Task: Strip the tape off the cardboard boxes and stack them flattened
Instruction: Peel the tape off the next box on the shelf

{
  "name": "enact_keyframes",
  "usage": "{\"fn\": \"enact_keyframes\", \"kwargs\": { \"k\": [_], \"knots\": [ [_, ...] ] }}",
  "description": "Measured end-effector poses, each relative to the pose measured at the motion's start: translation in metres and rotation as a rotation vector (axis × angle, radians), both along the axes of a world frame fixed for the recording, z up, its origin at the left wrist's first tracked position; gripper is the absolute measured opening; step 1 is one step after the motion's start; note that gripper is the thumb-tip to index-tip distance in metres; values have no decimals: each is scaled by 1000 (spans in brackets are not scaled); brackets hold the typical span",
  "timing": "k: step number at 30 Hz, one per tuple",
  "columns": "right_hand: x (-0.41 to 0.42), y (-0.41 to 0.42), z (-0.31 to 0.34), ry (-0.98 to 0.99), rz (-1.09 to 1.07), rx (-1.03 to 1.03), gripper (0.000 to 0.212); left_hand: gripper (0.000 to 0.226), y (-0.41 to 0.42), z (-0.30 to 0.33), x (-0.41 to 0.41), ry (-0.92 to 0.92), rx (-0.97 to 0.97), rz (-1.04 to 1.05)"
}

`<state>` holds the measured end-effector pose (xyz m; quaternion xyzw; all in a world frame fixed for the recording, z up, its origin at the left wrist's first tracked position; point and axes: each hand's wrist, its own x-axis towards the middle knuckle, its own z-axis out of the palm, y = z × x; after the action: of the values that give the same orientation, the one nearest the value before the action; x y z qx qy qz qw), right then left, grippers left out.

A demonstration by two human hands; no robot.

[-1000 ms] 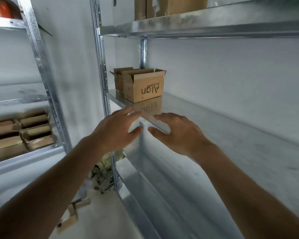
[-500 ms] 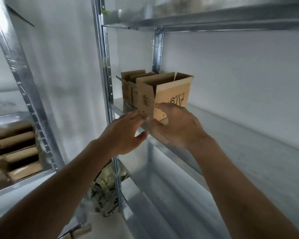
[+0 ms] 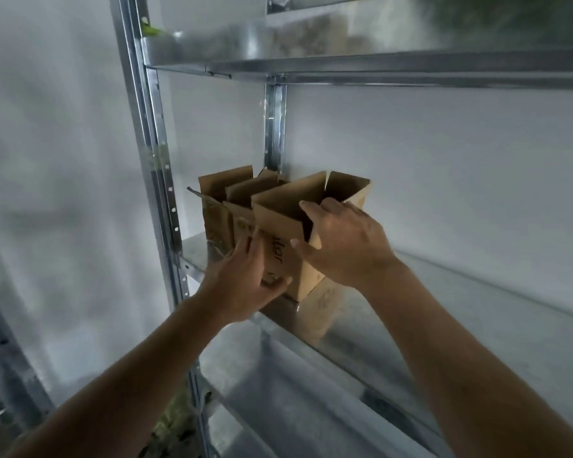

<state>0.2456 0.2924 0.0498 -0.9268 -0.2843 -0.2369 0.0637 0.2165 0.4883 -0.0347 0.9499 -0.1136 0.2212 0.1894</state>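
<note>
The front cardboard box [image 3: 288,233] looks empty, light and crushable; the right hand [image 3: 348,246] pinches its near corner, while the left hand's [image 3: 245,285] flat grip steadies its side.

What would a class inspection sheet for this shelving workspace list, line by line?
Surface: metal shelf, shiny, on a slotted upright.
Job's things: front box open-topped on the shelf; two more boxes behind it.
Clutter: blurred debris low by the upright.
Grippers: left hand presses the front box's side; right hand grips its top edge.
Cables: nothing seen.
Surroundings: pale wall; upper shelf overhead.
</note>
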Motion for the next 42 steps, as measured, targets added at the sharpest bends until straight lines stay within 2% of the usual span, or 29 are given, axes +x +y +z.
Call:
{"fn": "enact_keyframes", "kwargs": {
  "k": [3, 6, 9, 11, 12, 15, 17, 20, 22, 24, 26, 28, 30, 32, 33, 35, 37, 40, 42],
  "knots": [
    [1, 2, -7, 2, -109, -11, 53, 109, 3, -15, 4, 19, -132, -26],
    [-2, 8, -17, 5, -216, -47, 59, 111, 6, -29, 8, 46, -201, -47],
    [-4, 22, -22, 9, -275, -13, 51, 106, 11, -32, 18, 116, -253, -20],
    [-5, 28, -25, 2, -271, -24, 44, 91, 13, -31, 26, 163, -337, -36],
    [-7, 29, -28, 14, -256, -40, 47, 78, 14, -31, 29, 151, -393, -68],
    [-16, 22, -41, 84, -235, -61, 75, 45, 15, -30, 31, 86, -569, -188],
    [-22, 11, -45, 55, -217, 14, 71, 34, 9, -27, 29, 154, -773, -274],
    [-29, -11, -49, -14, -106, 358, 54, 21, -20, -8, 26, 464, -1333, -410],
    [-35, -29, -53, -59, -32, 579, 50, 40, -41, 5, 32, 690, -1641, -442],
    [-45, -49, -57, -131, -17, 639, 55, 70, -60, 13, 37, 874, -1770, -537],
    [-60, -71, -60, -184, 4, 699, 56, 81, -77, 20, 36, 967, -1780, -573],
    [-81, -92, -59, -189, 10, 809, 48, 80, -97, 25, 28, 1055, -1724, -639],
    [-104, -117, -59, -140, -2, 832, 45, 76, -124, 29, 18, 1092, -1683, -707],
    [-127, -146, -63, -61, 57, 853, 46, 68, -153, 34, 7, 1061, -1631, -664],
    [-140, -162, -65, 7, 113, 931, 51, 62, -168, 37, 1, 1034, -1590, -612],
    [-166, -191, -62, 180, 172, 1228, 68, 51, -197, 45, -11, 991, -1484, -566],
    [-188, -219, -56, 281, 109, 1470, 81, 48, -226, 53, -26, 961, -1362, -557],
    [-212, -258, -52, 299, 143, 1585, 77, 56, -269, 63, -46, 840, -1088, -476],
    [-226, -279, -50, 272, 67, 1635, 70, 52, -298, 73, -64, 733, -970, -440]
  ]
}}
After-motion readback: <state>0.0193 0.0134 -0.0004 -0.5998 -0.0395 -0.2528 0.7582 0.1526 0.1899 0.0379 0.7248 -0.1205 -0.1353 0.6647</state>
